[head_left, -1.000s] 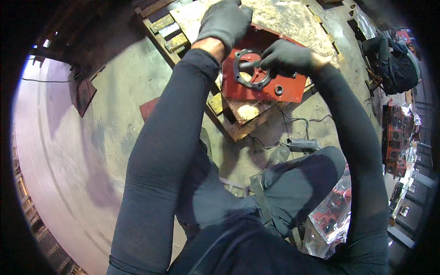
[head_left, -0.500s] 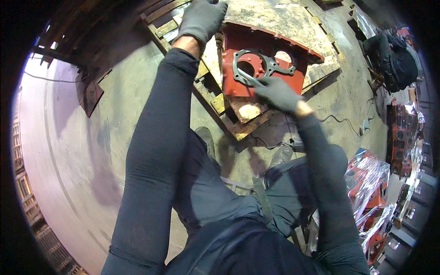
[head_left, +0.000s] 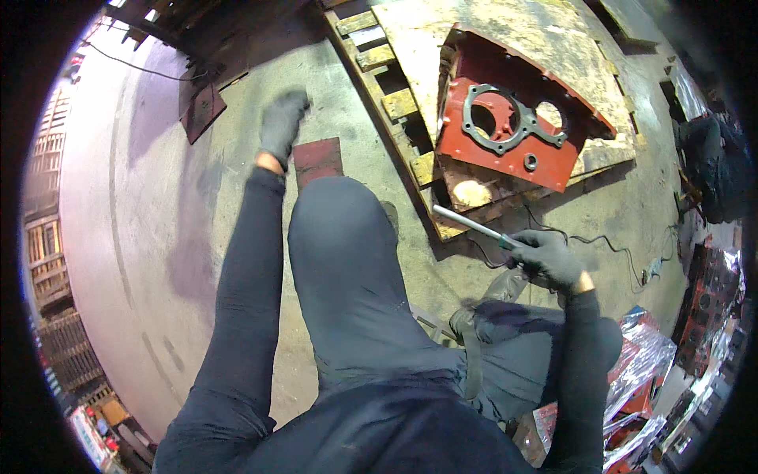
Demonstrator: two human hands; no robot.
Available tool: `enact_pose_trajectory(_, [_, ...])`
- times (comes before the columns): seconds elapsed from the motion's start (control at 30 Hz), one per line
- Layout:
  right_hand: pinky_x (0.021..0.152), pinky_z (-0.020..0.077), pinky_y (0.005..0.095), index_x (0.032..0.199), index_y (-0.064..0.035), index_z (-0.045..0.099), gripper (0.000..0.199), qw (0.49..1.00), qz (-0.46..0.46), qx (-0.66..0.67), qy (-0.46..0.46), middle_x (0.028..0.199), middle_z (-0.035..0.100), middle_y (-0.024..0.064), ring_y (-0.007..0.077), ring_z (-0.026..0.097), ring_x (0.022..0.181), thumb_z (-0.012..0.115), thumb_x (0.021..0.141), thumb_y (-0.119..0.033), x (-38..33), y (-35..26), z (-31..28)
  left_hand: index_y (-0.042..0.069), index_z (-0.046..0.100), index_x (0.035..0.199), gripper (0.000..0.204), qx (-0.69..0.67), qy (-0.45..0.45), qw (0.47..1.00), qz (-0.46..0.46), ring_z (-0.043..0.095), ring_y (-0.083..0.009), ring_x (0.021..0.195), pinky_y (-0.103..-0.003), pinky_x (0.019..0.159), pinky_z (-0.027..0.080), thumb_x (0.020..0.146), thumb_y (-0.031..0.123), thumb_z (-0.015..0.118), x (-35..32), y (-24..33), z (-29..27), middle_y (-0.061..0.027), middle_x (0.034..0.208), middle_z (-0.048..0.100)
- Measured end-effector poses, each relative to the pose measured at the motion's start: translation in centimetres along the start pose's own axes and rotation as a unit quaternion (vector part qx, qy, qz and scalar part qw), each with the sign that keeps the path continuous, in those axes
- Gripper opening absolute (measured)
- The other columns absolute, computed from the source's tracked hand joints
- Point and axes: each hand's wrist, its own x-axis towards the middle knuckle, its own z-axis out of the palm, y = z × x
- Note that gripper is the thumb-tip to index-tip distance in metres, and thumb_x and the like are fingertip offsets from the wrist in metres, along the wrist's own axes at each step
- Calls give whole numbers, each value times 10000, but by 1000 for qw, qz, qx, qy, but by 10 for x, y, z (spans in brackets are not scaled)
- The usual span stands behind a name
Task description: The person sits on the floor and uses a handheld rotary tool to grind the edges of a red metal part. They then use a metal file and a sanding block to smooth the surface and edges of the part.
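In my right hand (head_left: 549, 259), which wears a grey glove, I grip a file (head_left: 466, 220) by its dark handle. Its long silver blade points up and left, off the pallet's near corner and apart from the casting. My left hand (head_left: 284, 126), also gloved, hangs over the floor at the left with its fingers curled in; nothing shows in it. A red metal casting (head_left: 497, 150) rests on the wooden pallet (head_left: 422, 170). Its near face has two large round openings framed by a bare grey machined rim (head_left: 505, 144), with a smaller hole below them.
A dark red plate (head_left: 318, 160) lies on the floor beside my raised left knee. Another angular red piece (head_left: 203, 112) stands farther left. A black cable (head_left: 604, 243) runs over the floor at right, near plastic-wrapped red parts (head_left: 643, 355). A person in dark clothes (head_left: 711, 166) is at far right.
My right hand has drawn the file back from the casting's opening toward me. My left hand has left the pallet's side and swung out left over the floor. My left knee has risen.
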Motion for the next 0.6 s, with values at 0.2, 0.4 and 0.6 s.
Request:
enact_pose_trajectory(0.2, [637, 473, 215, 1353, -16, 678, 437, 988, -33, 154, 3, 1022, 729, 6, 50, 598, 744, 757, 980, -230, 108, 54, 30, 71, 683, 1361, 567, 231, 56, 951, -200, 684, -376, 1230, -452, 1036, 535, 907, 407, 717, -97, -260, -19, -209, 1332, 710])
enact_pose_trajectory(0.4, [822, 537, 325, 1275, 31, 721, 463, 992, -49, 31, 116, 1086, 769, 69, 142, 662, 938, 787, 927, -267, 168, 151, 38, 69, 499, 1499, 813, 364, 80, 876, -305, 569, -418, 1353, -506, 1101, 505, 832, 383, 844, -126, -231, 48, -230, 1452, 571])
enact_pose_trajectory(0.6, [824, 555, 443, 1081, -26, 799, 334, 910, 4, -299, 286, 997, 786, 195, 355, 741, 924, 758, 915, -313, 163, 125, 58, 80, 473, 1512, 934, 392, 79, 852, -338, 586, -416, 1327, -520, 1079, 513, 756, 394, 924, -120, -212, 42, -221, 1429, 584])
